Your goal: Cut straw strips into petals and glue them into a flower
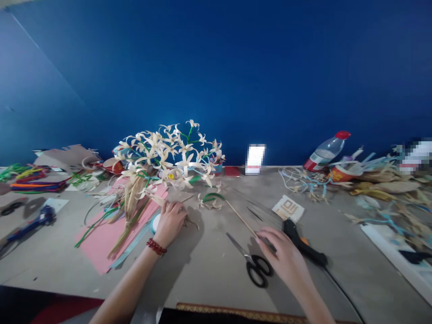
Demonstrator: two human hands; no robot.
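Note:
My right hand [281, 249] pinches the lower end of a thin wooden stick [240, 218], which slants up and left toward a curved green stem [213, 196] with small pale petals. Scissors [252, 263] with black handles lie just left of that hand, and a black glue gun [300, 243] lies to its right. My left hand [172, 219], wearing a red beaded bracelet [156, 247], is closed low over the table, its fingers curled down. Dry strips [192, 222] show beside its fingertips; what it grips is hidden. A white and light-blue round item [155, 222] is partly covered by this hand.
A bunch of cream husk-like flowers [184, 157] stands behind my left hand. Pink paper [97, 245] with husks and green stems lies left. A blue glue gun [43, 218] is farther left. A tilted plastic bottle [326, 150], orange cup [344, 172] and husk pile [388, 189] fill the right back.

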